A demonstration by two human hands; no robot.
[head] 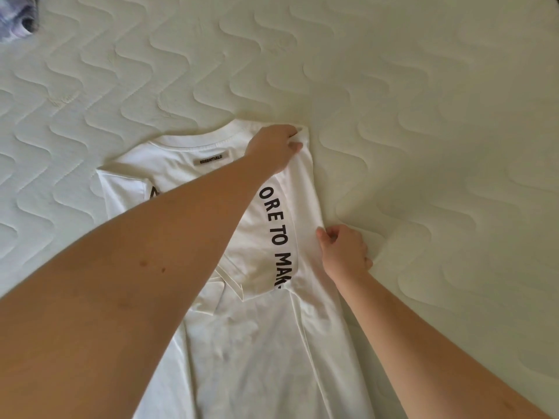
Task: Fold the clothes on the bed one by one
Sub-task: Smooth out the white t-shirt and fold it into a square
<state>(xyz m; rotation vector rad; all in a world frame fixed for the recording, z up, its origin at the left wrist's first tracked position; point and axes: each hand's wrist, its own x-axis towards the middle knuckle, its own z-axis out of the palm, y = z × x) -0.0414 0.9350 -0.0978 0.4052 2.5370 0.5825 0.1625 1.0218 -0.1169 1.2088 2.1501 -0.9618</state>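
Note:
A white T-shirt point(257, 343) with black lettering lies flat on the mattress point(423, 116), collar away from me. Its left side is folded inward, and a grey label shows under the collar. My left hand point(273, 146) reaches across the shirt and pinches the fabric at the far right shoulder. Near the middle of the right edge, my right hand point(343, 252) grips the fold with curled fingers. My left forearm hides part of the lettering and the shirt's middle.
The quilted white mattress spreads out on all sides of the shirt. A bluish-grey bundle of cloth point(18, 18) lies at the far left corner.

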